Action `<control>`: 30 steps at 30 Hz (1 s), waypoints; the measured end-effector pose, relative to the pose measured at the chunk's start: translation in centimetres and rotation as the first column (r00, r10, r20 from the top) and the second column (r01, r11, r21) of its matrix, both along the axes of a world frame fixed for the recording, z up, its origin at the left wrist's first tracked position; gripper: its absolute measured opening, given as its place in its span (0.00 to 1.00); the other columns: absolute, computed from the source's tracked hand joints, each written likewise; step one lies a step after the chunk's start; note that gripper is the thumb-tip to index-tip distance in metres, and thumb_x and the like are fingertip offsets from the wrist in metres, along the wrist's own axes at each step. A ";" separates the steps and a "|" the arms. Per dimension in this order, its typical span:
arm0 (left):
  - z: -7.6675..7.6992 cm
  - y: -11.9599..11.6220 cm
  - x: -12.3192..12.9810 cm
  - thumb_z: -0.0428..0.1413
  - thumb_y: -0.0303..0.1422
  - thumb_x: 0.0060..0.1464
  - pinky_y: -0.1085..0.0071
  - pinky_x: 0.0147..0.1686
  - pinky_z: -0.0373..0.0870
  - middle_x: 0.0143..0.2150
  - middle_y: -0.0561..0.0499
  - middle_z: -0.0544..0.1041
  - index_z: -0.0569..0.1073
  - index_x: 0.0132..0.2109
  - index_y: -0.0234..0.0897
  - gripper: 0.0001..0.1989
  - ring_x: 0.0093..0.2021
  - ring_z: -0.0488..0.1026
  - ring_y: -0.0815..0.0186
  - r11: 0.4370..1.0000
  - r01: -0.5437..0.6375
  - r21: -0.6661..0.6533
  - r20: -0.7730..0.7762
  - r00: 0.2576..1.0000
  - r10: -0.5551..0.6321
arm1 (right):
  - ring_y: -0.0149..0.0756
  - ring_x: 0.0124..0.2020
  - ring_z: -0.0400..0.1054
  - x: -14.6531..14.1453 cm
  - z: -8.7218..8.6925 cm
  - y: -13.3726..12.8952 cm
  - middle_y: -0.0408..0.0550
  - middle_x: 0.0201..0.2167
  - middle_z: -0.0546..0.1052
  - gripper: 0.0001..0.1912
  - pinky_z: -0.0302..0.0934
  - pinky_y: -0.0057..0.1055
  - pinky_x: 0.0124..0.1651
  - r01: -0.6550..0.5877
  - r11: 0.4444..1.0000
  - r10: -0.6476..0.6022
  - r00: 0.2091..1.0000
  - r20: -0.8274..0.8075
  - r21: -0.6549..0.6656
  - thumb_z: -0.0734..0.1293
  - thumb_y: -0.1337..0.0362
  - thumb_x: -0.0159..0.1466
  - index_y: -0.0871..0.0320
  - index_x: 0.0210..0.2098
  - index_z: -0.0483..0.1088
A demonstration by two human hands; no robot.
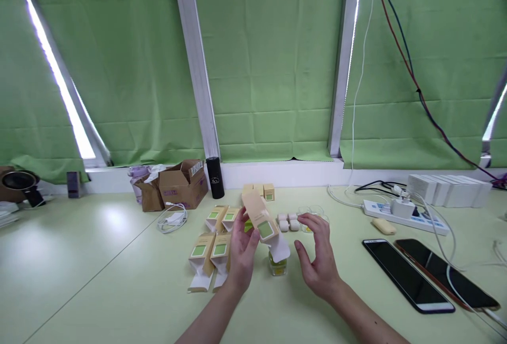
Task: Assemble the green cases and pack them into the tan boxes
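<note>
My left hand [243,249] grasps a tan carton [259,214], fingers on one side and thumb on the other. The carton tilts, its green-marked end toward me, and its white flap [279,249] hangs down from that near end, to the right of my left thumb. My right hand [318,259] holds nothing; its fingers are spread and bent, thumb apart from them, facing the carton across a gap.

Between my two hands, just under the flap, a small glass jar [278,267] with yellow-green contents stands on the tabletop [130,291]; the flap hides its upper part. Something bright green [248,225] shows behind the carton by my left fingers; I cannot tell what it is.

Just left of my left hand sit four similar cartons in two rows; the front pair [209,251] have white flaps hanging open toward me, and the back pair [222,217] are beyond them. Past the held carton, farther from my hands, is a row of small tan boxes [269,192]. Beyond the gap between my hands lies a cluster of small whitish pieces [288,222], and just behind my right fingertips are clear round pieces [316,210], partly covered. Well to the right of my right hand, two phones [407,275] lie side by side.
</note>
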State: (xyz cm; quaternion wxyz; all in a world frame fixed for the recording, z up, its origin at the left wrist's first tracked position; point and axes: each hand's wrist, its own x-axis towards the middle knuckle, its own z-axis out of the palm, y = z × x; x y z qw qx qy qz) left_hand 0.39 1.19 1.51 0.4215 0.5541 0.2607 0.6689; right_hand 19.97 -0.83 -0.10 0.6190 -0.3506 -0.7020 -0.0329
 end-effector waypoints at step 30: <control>-0.6 -1.2 0.3 0.56 0.44 0.66 0.58 0.51 0.76 0.73 0.40 0.54 0.67 0.62 0.45 0.21 0.50 0.75 0.58 0.992 0.044 0.121 -0.279 0.960 -0.008 | 0.47 0.59 0.69 -0.5 0.3 -0.1 0.54 0.62 0.64 0.16 0.74 0.39 0.52 -0.491 0.792 0.351 0.852 -0.389 -0.362 0.62 0.50 0.73 0.45 0.55 0.74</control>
